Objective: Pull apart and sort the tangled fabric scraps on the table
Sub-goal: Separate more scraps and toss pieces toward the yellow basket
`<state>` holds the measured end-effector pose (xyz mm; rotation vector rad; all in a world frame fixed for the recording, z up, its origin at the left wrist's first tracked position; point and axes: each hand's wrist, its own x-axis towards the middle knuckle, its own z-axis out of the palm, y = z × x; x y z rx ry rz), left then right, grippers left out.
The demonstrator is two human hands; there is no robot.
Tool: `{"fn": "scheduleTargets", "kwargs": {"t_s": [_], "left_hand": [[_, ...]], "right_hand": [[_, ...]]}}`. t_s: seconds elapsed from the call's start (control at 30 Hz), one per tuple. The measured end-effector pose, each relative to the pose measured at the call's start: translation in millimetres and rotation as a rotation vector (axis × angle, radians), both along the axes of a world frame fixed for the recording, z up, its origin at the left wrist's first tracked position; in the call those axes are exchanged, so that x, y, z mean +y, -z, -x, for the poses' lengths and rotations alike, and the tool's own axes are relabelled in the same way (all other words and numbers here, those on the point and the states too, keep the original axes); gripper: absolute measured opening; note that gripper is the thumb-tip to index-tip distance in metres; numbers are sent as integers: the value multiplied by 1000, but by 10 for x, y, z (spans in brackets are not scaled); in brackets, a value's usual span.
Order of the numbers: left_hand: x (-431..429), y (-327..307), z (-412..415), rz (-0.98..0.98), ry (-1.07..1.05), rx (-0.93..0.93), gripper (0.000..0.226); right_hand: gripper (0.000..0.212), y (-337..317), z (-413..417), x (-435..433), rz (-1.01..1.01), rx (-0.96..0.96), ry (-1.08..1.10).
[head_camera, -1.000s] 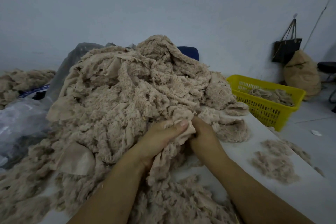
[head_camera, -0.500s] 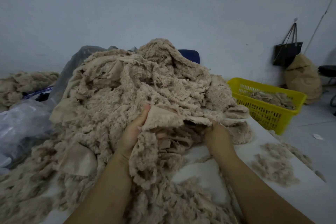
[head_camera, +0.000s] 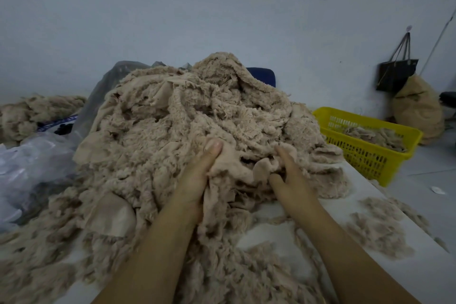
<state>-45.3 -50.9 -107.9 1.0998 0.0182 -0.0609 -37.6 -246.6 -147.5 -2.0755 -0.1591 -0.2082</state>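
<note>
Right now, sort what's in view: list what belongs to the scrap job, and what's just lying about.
Job: scrap pile; held scrap, gripped by left hand and right hand; yellow basket with scraps; small heap on table.
Lying about: black bag; tan sack; plastic bag; blue chair back.

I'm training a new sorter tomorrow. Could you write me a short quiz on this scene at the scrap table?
1. True or false: the basket is empty.
2. Fill in: the black bag hangs on the ____.
3. The left hand and right hand both grip: A, a scrap at the front of the pile; B, the basket; C, the bag.

Key: 1 false, it holds scraps; 2 wall; 3 A.
</note>
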Motion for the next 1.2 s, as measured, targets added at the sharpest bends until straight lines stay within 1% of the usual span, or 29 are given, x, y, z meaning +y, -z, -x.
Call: {"fn": "scheduleTargets", "kwargs": {"t_s": [0.07,0.13,0.2,0.23,0.3,0.37,0.43,0.5,0.57,0.6,0.63,0.7,0.77,0.83,0.87,0.93,0.97,1.0,1.03,1.07,1.17,1.2], "left_hand": [[-60,-8,21,-37,-31,-42,23],[-103,15,11,-55,-74,-68,22],[-112,84,-30,-100,-104,-106,31],[-128,85,-29,-130,-108,-123,31],[-164,111,-25,-190,-84,-144,26],[-188,124,-21,-224,-87,-121,29],[-174,118,-39,-208,-94,-107,40],[-161,113,-65,-212,-138,-81,57],[-172,108,-76,-178,-191,-49,64],[-176,109,-85,-138,-202,-46,64],[-177,104,-89,-105,-211,-47,62],[-160,114,-115,-62,-220,-52,53],[-147,124,-128,-90,-215,-41,44],[-153,147,-133,-164,-192,-40,46],[-160,159,-121,-213,-166,-59,45],[-181,160,-80,-288,-50,-136,36],[-190,157,-62,-328,30,-175,34],[-195,158,-38,-395,90,-211,38],[-202,179,-24,-471,130,-247,45],[-212,187,-10,-524,152,-267,47],[-226,207,-26,-554,91,-287,22],[-229,206,-19,-546,60,-278,20]], "right_hand": [[51,-52,48,13,-144,-102,12],[35,-76,84,8,-199,-214,42],[41,-93,120,47,-209,-304,-2],[44,-114,127,83,-184,-321,-34],[50,-128,118,145,-111,-294,-99],[56,-122,130,192,-25,-209,-183],[50,-83,154,238,80,-108,-314],[38,-45,201,310,143,-34,-435],[27,-26,220,364,161,-22,-471],[19,-28,220,372,128,-27,-478],[21,-34,206,360,75,-26,-479],[30,-94,186,306,-72,34,-403],[37,-165,182,236,-255,108,-314],[49,-201,174,205,-506,186,-313],[49,-220,168,201,-627,217,-304],[33,-227,138,200,-783,254,-262],[23,-227,129,191,-819,265,-238],[20,-226,130,186,-828,278,-208],[20,-219,116,173,-813,283,-176],[21,-217,110,162,-794,285,-155],[21,-211,110,146,-763,252,-147],[20,-213,108,149,-758,241,-143]]}}
